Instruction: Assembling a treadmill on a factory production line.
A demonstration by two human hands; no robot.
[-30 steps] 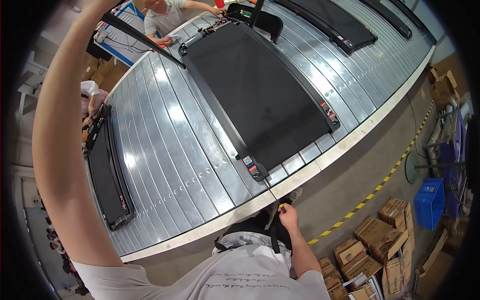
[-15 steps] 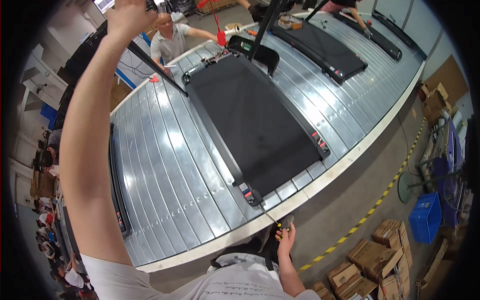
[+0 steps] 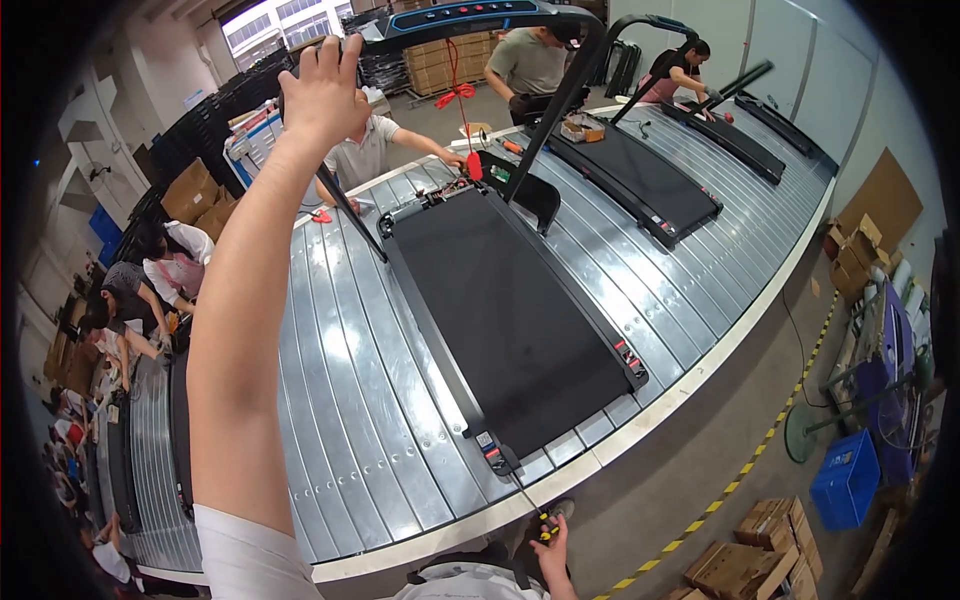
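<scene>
A black treadmill [image 3: 510, 320] lies on a grey slatted conveyor [image 3: 330, 400], its console frame [image 3: 470, 15] raised above the far end, with a red safety cord [image 3: 460, 95] hanging from it. My left hand [image 3: 320, 95] is stretched up high and grips the left end of that dark frame. My right hand [image 3: 553, 548] is low at the conveyor's near edge, closed on a yellow-and-black screwdriver [image 3: 530, 505]. The thin shaft points up to the treadmill's rear corner [image 3: 495, 455].
More treadmills [image 3: 640, 175] ride the conveyor further along. Other people [image 3: 365, 150] work at the far side, and several more [image 3: 150, 280] stand at the left. A blue crate [image 3: 845, 480], cardboard boxes [image 3: 750, 550] and yellow-black floor tape [image 3: 760, 450] lie to my right.
My view has tilted up, bringing the console and far workers into sight. My left hand stays up on the frame. My right hand keeps the screwdriver at the rear corner.
</scene>
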